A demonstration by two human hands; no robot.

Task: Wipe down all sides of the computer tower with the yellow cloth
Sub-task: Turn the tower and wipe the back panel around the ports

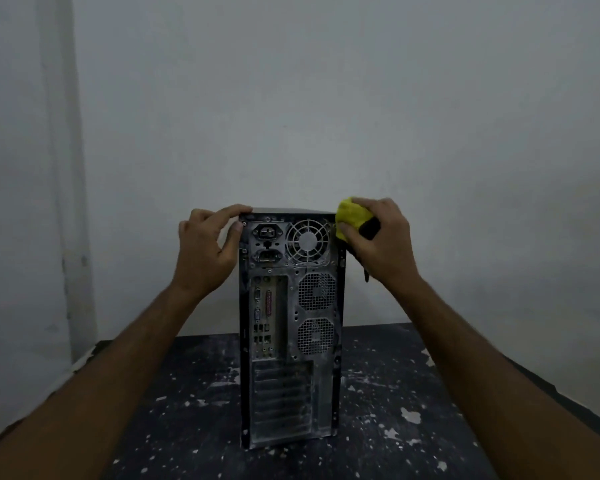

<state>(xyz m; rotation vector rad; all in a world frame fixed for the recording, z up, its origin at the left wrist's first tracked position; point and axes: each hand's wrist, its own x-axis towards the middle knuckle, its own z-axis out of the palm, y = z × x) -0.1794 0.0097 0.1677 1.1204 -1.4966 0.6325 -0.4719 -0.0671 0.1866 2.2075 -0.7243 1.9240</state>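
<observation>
Two hands at work. Our right hand clutches the bunched yellow cloth against the upper right edge of the computer tower; our left hand pinches its top left corner, fingers over the top, thumb on the rear edge. We judge the cloth soft and light, best kept wadded in the palm; the tower stiff, heavy and tall enough to tip, best steadied at its top corners. It stands upright on the dark, paint-flecked table, rear panel towards us: dusty grey metal, fan grilles, sockets, slot covers.
</observation>
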